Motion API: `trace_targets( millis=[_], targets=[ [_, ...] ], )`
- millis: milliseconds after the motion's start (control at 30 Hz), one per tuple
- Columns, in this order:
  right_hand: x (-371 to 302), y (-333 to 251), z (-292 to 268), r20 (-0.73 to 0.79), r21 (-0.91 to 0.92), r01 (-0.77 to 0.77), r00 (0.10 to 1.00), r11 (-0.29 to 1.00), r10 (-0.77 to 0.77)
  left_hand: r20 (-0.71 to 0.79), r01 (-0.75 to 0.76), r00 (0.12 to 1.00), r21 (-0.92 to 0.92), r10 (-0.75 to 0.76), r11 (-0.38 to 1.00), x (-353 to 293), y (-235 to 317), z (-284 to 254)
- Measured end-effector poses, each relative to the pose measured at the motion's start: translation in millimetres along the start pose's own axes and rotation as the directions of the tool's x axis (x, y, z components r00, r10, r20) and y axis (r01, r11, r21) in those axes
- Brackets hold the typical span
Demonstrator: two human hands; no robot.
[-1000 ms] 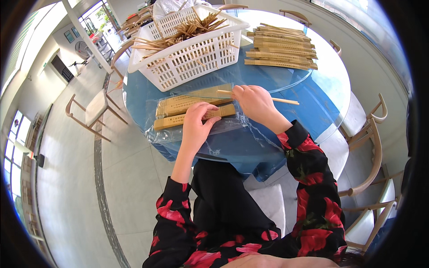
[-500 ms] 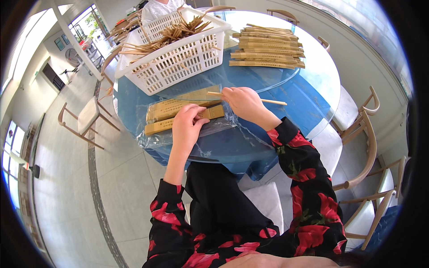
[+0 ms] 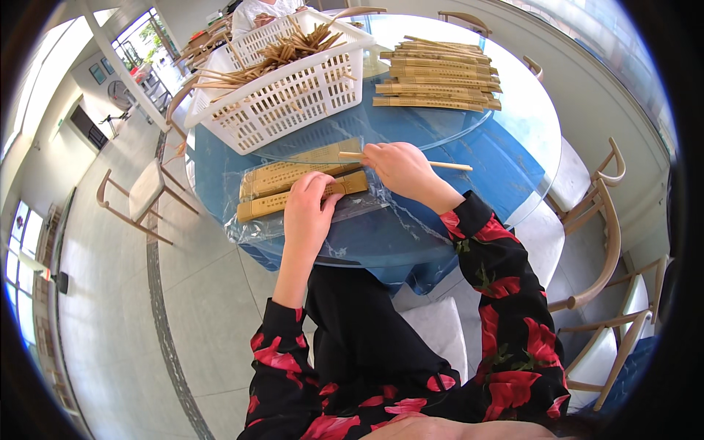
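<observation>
My right hand (image 3: pixel 400 170) is closed on a pair of pale wooden chopsticks (image 3: pixel 449 166), held level above the table, their left ends poking out past my fingertips. With thumb and fingers, my left hand (image 3: pixel 308 209) grips the nearest brown paper chopstick sleeve (image 3: pixel 262 208) at its middle. That sleeve's right end (image 3: pixel 356 182) lies just below the chopsticks' left ends. Behind it are more flat paper sleeves (image 3: pixel 273 176) on a clear plastic bag (image 3: pixel 249 232), whose crumpled edges spread over the table.
A white slotted basket (image 3: pixel 304 110) heaped with loose chopsticks (image 3: pixel 282 59) stands at the back left of the round glass-topped table (image 3: pixel 513 158). Filled paper sleeves (image 3: pixel 440 77) are piled at the back right. Wooden chairs (image 3: pixel 143 194) surround the table. Another person (image 3: pixel 253 18) sits across.
My left hand has shifted slightly and curled more closely over the sleeve. My right hand and the chopsticks have barely moved. The person across now shows a hand behind the basket.
</observation>
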State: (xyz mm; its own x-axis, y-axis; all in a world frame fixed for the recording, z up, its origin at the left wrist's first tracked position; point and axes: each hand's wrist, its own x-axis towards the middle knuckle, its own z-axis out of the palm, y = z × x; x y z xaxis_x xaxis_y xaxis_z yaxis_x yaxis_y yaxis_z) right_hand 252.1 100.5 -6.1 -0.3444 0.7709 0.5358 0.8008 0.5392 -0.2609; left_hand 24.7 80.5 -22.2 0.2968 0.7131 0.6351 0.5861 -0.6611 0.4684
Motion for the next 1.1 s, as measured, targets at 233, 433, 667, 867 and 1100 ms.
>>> trace_targets(
  millis=[233,433,667,867,1100],
  targets=[
    [0.5,-3.4,-3.7,0.000,-0.058,0.011,1.000,0.998,-0.011,0.002,-0.057,0.998,0.066,0.057,0.996,0.8,6.9,-3.2],
    [-1.3,-0.7,-3.6,-0.022,-0.077,0.038,0.999,0.996,-0.040,0.023,-0.073,0.997,0.065,0.072,0.995,1.6,7.7,-3.2],
    [-0.7,-1.9,-3.9,-0.022,-0.067,0.041,0.999,0.997,-0.043,-0.051,-0.126,0.990,0.046,0.129,0.991,-1.3,2.5,-3.5],
    [-1.3,-3.7,-11.2,-0.115,-0.029,-0.011,0.993,1.000,0.007,-0.527,-0.337,0.845,-0.397,0.089,0.854,6.0,15.4,-31.5],
    [7.9,-2.9,-26.8,-0.251,-0.023,-0.128,0.961,0.992,0.118,0.003,-0.044,0.989,-0.951,-0.151,-0.306,62.0,-7.5,-42.2]
  ],
)
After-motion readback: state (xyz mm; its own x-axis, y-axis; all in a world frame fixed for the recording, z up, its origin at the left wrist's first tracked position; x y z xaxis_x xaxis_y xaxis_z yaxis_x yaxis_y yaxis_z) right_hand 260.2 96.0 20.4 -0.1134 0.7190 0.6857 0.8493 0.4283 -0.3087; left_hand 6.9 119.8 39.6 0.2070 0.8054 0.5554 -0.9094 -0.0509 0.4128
